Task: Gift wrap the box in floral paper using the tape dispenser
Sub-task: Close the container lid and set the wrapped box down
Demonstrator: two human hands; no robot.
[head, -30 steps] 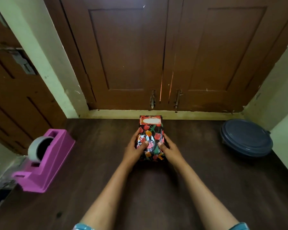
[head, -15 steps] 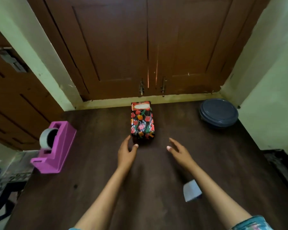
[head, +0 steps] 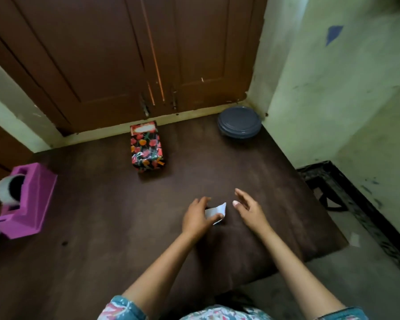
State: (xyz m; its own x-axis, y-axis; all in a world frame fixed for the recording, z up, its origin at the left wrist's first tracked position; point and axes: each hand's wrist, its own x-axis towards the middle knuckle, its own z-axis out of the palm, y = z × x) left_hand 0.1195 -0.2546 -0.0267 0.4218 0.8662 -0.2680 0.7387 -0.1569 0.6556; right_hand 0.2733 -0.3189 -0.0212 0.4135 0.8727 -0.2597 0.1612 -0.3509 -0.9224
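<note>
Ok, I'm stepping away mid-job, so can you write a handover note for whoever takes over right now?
Left hand: pinches a white paper scrap low over the table.
Right hand: open beside the scrap, holding nothing.
Box: at the table's far edge, in floral paper, untouched.
Dispenser: at the left edge, untouched.
Done: paper is round the box and its near end is folded shut.
Left: red shows at the far end, so check it and tape if needed; bin the scrap.
</note>
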